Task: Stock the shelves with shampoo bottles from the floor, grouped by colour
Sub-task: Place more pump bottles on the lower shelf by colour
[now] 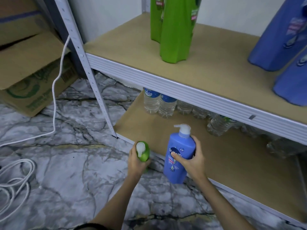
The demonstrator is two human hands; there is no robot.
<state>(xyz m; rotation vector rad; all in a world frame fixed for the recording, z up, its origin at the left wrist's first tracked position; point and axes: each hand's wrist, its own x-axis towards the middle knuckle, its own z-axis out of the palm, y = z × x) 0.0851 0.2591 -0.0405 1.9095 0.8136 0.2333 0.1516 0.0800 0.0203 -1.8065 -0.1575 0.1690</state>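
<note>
My left hand (137, 161) grips a green pump bottle (143, 151), seen from above with its white pump on top. My right hand (191, 159) grips a blue pump bottle (178, 156) by its side, held upright above the front edge of the bottom shelf (232, 163). On the upper shelf (132, 45) two green bottles (174, 29) stand together at the left. Two blue bottles (279, 39) stand at the right. Their tops are cut off by the frame.
Several clear water bottles (159, 103) stand at the back of the bottom shelf. A cardboard box (33, 80) sits on the marble floor at the left. A white cable (54, 100) runs down past the shelf post (93, 80) and coils at the left edge.
</note>
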